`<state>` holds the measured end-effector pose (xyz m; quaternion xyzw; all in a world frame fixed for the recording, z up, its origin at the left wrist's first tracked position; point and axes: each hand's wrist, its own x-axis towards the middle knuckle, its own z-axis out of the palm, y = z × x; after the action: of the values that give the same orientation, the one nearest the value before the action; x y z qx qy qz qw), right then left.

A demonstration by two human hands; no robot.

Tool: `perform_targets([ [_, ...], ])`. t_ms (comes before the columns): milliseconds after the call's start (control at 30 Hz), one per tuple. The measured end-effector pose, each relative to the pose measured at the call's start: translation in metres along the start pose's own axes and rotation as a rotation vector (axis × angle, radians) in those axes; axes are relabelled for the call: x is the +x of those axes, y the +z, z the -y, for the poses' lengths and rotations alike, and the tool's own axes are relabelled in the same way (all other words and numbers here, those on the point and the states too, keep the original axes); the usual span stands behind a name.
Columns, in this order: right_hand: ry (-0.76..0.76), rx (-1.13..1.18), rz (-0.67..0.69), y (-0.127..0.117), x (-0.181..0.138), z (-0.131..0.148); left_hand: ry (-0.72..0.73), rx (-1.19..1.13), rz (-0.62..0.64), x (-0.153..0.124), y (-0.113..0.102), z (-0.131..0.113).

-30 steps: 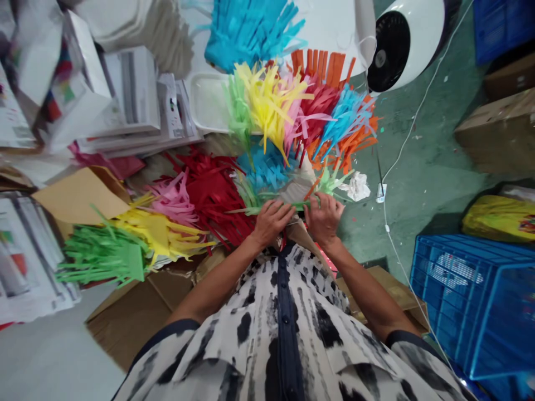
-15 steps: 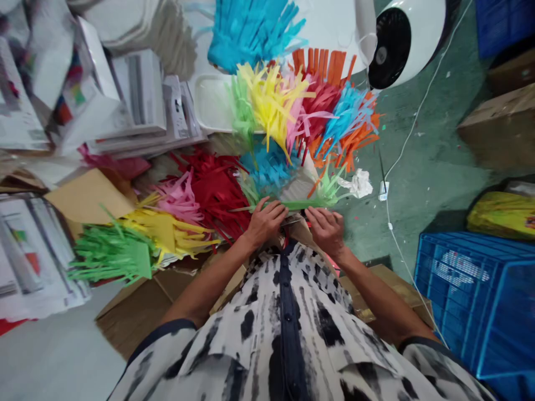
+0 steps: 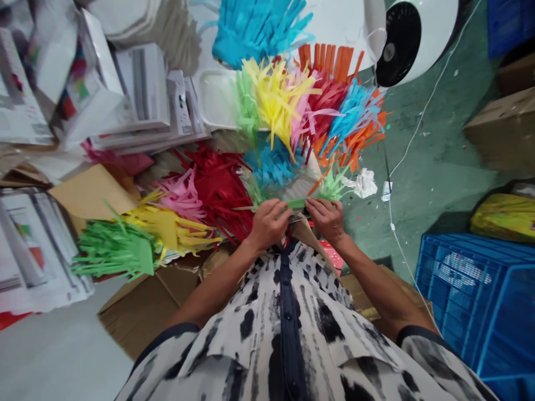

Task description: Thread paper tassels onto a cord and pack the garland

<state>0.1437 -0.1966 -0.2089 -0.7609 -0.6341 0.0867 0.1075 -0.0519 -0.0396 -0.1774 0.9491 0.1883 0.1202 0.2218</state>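
Note:
Both hands hold a light green fringed paper tassel (image 3: 297,204) stretched sideways in front of my body. My left hand (image 3: 271,223) pinches it near its left fringe, and my right hand (image 3: 326,217) grips it by the right fringe (image 3: 333,182). The middle between them is a narrow, flat or rolled green band. Just beyond lies a blue fringed bundle (image 3: 271,164). Left of my left hand are dark red fringed paper (image 3: 221,189), pink strips (image 3: 188,195), yellow fringe (image 3: 173,228) and darker green fringe (image 3: 112,248). My fingertips partly hide the band's underside.
A row of coloured tassels, with yellow (image 3: 280,92) among them, lies farther off near a white tray (image 3: 215,106). Boxed packages (image 3: 142,83) stand at left. A white fan (image 3: 434,39), a cable (image 3: 418,125) and a blue crate (image 3: 460,289) are at right. Crumpled tissue (image 3: 363,184) lies nearby.
My fingers have curled more tightly round the green tassel's band, and both hands tilt slightly. The whole scene has shifted a little to the right.

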Motion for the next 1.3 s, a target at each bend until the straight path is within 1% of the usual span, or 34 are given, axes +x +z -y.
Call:
perform_targets([
  [67,-0.038,-0.012,0.006,0.002,0.000,-0.004,0.055,-0.030,0.108,0.015,0.016,-0.014],
  [133,-0.065,-0.020,0.012,0.003,0.000,-0.007,0.045,-0.021,0.179,0.027,0.029,-0.021],
  [200,-0.081,-0.023,0.010,0.003,0.002,-0.009,0.022,0.011,0.202,0.033,0.038,-0.021],
  [300,-0.080,-0.026,-0.018,0.000,0.006,-0.008,0.037,0.052,0.198,0.033,0.043,-0.015],
  [400,-0.063,-0.020,-0.048,-0.005,0.010,-0.003,0.049,0.053,0.192,0.031,0.043,-0.008],
  [533,-0.043,-0.001,-0.033,-0.007,0.012,-0.002,0.029,-0.010,0.164,0.034,0.041,-0.004],
  [633,-0.034,0.003,-0.040,-0.004,0.013,-0.004,-0.008,-0.036,0.131,0.035,0.038,-0.007],
  [800,-0.037,-0.034,-0.069,-0.001,0.017,-0.007,-0.073,0.043,0.119,0.036,0.044,-0.018],
  [900,-0.061,-0.044,-0.063,-0.002,0.018,-0.009,-0.060,0.085,0.133,0.034,0.048,-0.018],
  [1033,-0.048,-0.046,-0.053,-0.004,0.018,-0.016,-0.028,0.079,0.164,0.024,0.048,-0.005],
  [1133,0.010,-0.037,-0.044,-0.008,0.019,-0.021,-0.034,0.035,0.137,0.015,0.042,0.007],
  [1200,0.057,-0.025,-0.021,-0.012,0.021,-0.021,-0.081,-0.009,0.094,0.011,0.038,0.012],
  [1300,0.104,-0.015,0.032,-0.020,0.027,-0.019,-0.242,-0.055,0.023,0.010,0.031,0.011],
])
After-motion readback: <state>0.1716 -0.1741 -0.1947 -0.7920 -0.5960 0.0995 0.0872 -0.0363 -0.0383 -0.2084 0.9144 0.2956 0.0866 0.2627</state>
